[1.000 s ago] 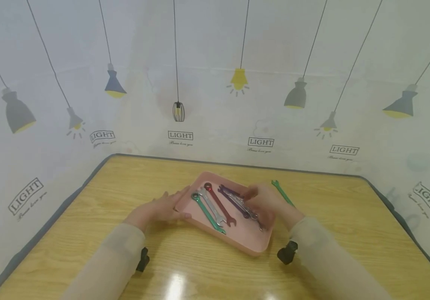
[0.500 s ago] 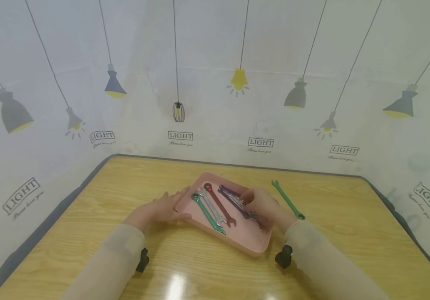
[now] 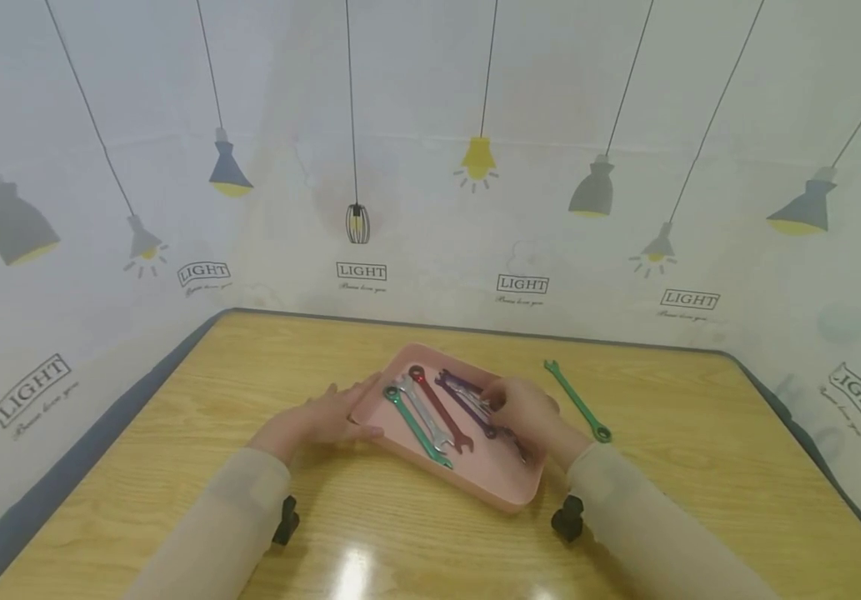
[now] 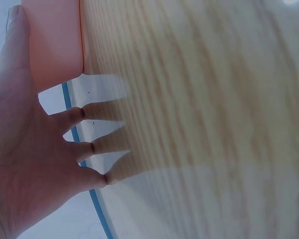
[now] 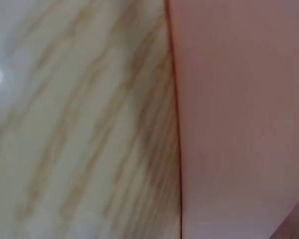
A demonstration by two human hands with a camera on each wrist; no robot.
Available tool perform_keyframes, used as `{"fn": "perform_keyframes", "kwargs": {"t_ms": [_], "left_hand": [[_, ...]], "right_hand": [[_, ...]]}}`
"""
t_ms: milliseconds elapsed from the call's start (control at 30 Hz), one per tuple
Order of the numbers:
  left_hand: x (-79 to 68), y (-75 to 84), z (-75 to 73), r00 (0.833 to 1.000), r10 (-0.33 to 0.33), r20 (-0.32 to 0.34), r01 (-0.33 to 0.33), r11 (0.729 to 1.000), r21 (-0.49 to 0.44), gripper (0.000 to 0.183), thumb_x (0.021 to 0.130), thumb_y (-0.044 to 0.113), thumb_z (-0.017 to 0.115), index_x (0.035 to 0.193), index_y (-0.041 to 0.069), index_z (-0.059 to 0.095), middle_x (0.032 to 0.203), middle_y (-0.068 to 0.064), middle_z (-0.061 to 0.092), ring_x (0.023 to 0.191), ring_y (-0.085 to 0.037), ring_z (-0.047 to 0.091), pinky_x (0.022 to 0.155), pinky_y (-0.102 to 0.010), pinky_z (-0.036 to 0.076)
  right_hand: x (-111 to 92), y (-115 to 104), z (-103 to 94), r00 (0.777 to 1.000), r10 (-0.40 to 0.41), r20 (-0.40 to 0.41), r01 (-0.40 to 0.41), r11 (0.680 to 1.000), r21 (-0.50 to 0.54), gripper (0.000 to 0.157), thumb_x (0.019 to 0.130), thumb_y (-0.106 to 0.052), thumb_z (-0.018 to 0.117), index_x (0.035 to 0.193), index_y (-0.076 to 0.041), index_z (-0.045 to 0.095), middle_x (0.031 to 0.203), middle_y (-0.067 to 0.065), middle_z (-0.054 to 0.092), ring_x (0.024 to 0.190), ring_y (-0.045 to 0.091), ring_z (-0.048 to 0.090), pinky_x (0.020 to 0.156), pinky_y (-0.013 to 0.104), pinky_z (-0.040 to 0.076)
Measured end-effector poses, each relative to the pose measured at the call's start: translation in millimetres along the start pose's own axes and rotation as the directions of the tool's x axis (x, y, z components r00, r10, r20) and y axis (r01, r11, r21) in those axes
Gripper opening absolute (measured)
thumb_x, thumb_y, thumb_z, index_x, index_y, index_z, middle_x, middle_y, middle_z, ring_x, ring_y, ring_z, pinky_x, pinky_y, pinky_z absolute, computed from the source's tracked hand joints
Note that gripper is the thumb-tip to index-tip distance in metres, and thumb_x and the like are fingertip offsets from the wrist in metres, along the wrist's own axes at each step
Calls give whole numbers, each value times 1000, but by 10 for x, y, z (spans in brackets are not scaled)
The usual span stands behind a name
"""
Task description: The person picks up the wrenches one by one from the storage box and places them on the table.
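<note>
A pink tray (image 3: pixel 501 479) lies at an angle on the table, with several combination wrenches in it. In its left part lie a green wrench (image 3: pixel 417 423), a silver wrench (image 3: pixel 421 408) and a red wrench (image 3: pixel 441 408) side by side. My left hand (image 3: pixel 321 418) rests against the tray's left corner, its thumb along the tray wall and its fingers spread against the table in the left wrist view. Over the tray's right part, my right hand (image 3: pixel 529 414) pinches a silver wrench beside a purple wrench (image 3: pixel 466 406); the hand covers much of it.
Another green wrench (image 3: pixel 578 402) lies on the wooden table (image 3: pixel 400 533) to the right of the tray. A white wall covering (image 3: pixel 430 225) with printed lamps stands behind the table's dark edge. The right wrist view holds mostly tray wall and table.
My right hand and forearm have shifted slightly left, uncovering the lower end of the green wrench on the table. The left hand and the tray have stayed put.
</note>
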State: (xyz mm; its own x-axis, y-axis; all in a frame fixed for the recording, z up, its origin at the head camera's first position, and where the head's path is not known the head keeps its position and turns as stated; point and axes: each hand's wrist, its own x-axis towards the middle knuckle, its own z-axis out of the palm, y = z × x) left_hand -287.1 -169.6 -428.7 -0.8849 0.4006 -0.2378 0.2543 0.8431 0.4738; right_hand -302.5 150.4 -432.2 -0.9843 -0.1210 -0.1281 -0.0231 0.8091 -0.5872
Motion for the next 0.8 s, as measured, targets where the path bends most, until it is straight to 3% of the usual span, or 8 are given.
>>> {"fn": "perform_keyframes", "kwargs": {"t_ms": [200, 467, 667, 800], "left_hand": [[32, -24, 12, 1000, -17, 8, 17, 1000, 2, 94, 87, 64, 59, 158, 33, 4, 161, -10, 16, 144, -48, 4, 109, -70, 5], [124, -122, 74, 999, -40, 1, 40, 999, -24, 95, 85, 67, 60, 157, 38, 5, 162, -3, 14, 145, -43, 1, 110, -69, 3], [53, -36, 26, 999, -34, 9, 34, 999, -15, 94, 87, 63, 59, 158, 33, 5, 161, -8, 15, 144, -47, 2, 110, -69, 3], [15, 2, 7, 1000, -26, 4, 26, 1000, -10, 93, 88, 62, 59, 158, 31, 6, 161, -11, 16, 144, -48, 2, 109, -70, 3]], "right_hand": [[43, 43, -26, 999, -44, 5, 44, 999, -27, 34, 78, -1, 74, 109, -14, 73, 102, 0, 69, 92, 19, 61, 87, 40, 52], [70, 80, -77, 996, -52, 74, 51, 999, 17, 34, 74, 6, 72, 102, -11, 74, 93, 3, 68, 82, 21, 60, 70, 34, 55], [101, 131, -98, 988, -71, 134, 60, 995, 84, 33, 77, 7, 73, 106, -9, 73, 99, 5, 68, 86, 21, 62, 77, 36, 57], [96, 124, -134, 985, -67, 159, 56, 996, 75, 35, 78, 5, 73, 109, -9, 73, 103, 5, 68, 88, 20, 62, 81, 36, 56]]}}
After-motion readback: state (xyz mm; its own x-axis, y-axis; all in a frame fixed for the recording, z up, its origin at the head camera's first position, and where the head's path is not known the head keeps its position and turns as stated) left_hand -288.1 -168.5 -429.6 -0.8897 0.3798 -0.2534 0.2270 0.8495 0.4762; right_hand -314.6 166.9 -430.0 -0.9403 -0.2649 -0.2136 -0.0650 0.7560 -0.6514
